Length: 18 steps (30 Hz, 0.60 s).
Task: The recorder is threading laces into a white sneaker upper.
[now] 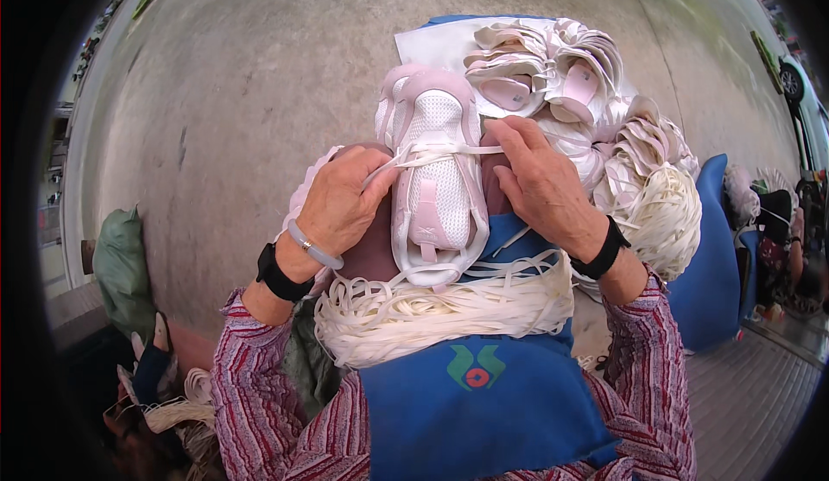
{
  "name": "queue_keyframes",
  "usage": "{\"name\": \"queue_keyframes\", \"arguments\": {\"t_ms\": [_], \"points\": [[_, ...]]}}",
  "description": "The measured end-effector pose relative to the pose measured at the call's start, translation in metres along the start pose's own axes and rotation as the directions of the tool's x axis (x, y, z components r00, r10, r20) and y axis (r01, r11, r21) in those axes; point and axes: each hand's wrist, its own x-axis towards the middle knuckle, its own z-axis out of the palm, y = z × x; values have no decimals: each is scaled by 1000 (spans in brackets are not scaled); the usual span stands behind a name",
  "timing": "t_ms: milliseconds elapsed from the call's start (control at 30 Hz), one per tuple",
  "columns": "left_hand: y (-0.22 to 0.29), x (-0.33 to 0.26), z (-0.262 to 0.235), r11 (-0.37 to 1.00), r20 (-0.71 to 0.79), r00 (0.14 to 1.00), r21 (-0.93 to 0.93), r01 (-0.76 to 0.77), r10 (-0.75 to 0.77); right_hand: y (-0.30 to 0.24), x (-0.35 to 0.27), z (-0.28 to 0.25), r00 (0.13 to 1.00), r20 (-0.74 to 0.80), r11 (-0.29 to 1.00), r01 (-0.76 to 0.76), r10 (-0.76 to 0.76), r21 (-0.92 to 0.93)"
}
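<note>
A white and pink shoe upper (pixel 438 187) lies across my lap, with its mesh tongue and a pink pull tab facing me. A white shoelace (pixel 471 149) runs across its middle. On the left side, my left hand (pixel 341 196) pinches one length of the lace. Opposite it, my right hand (pixel 544 170) is closed on the other length at the upper's right edge. Behind this upper, part of another pink and white one shows. Nearest my body, a thick bundle of white laces (pixel 449 313) rests on my blue apron (pixel 484 403).
Stacks of pink and white uppers (pixel 579 84) sit on a white sheet (pixel 423 45) ahead to the right, beside a round heap of laces (pixel 665 222). A blue chair-like shape (pixel 708 265) stands at right. A green sack (pixel 123 261) is at left on the concrete floor (pixel 242 92).
</note>
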Motion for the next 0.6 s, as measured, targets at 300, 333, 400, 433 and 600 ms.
{"name": "queue_keyframes", "arguments": {"t_ms": [300,333,400,433,600], "points": [[-10,-5,-5,983,-5,996,161,-83,85,21,10,0,992,99,988,96,-85,-118],[-8,-6,-5,977,18,996,196,-87,85,20,8,-6,990,114,992,91,-81,-83],[-4,-6,-6,969,43,996,229,-89,81,12,4,-17,990,91,987,114,-104,-110],[-4,-6,-6,964,42,995,249,-95,87,6,4,-22,990,97,988,113,-103,-105],[-6,-3,-5,965,-6,996,248,-84,88,-18,8,-39,969,48,942,247,-243,-228]]}}
